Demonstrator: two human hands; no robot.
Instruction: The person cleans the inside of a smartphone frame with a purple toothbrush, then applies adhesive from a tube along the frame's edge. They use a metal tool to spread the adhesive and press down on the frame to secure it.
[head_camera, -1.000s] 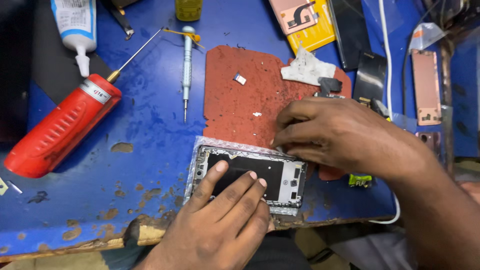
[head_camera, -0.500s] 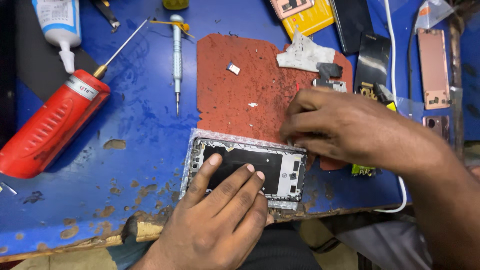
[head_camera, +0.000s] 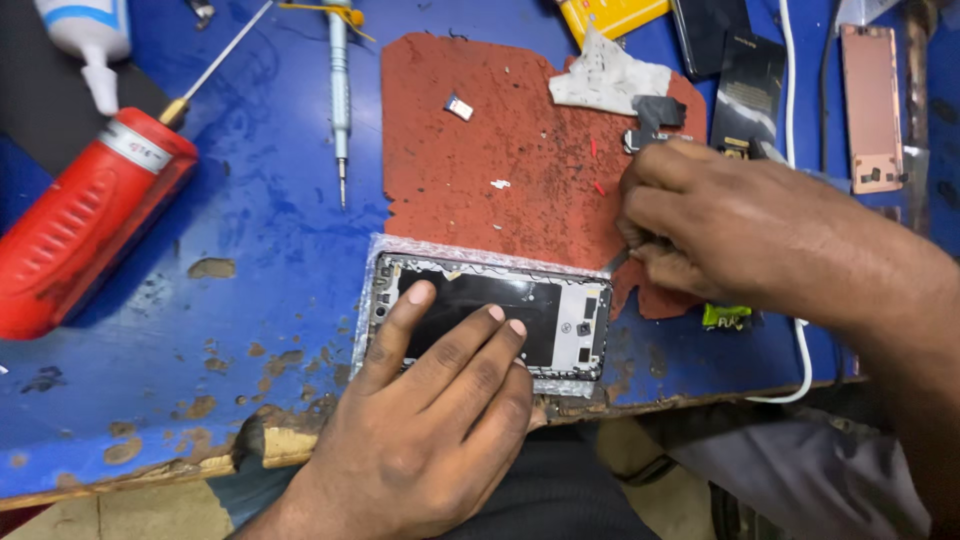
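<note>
Blue, chipped workbench (head_camera: 250, 300) is carrying the whole layout, with a worn red mat (head_camera: 500, 150) lying toward its far edge. One opened phone frame (head_camera: 487, 315) is lying on a bubble-wrap sheet (head_camera: 372, 300) at the near edge of the bench, its long axis running left to right, parallel to that edge and just overlapping the near border of the mat. One left hand (head_camera: 430, 420) is reaching in from the near edge and resting on the frame with fingers extended flat, pinning it rather than gripping it. One right hand (head_camera: 720, 230) is hovering just beyond the frame's right end, over the mat's right border; its fingers are curling closed around a thin dark tool whose tip is pointing down and left toward the frame's far right corner. The frame is therefore lying to the left of and nearer than the right hand, and directly under the left one. Outward from these, one slim precision screwdriver (head_camera: 340, 100) is lying toward the far edge with its tip pointing at the near edge, and one red-handled tool (head_camera: 85, 225) is lying diagonally by the left edge. One white glue bottle (head_camera: 90, 40) is occupying the far left corner, and one rose-coloured back cover (head_camera: 873, 105) is sitting near the far right corner.
</note>
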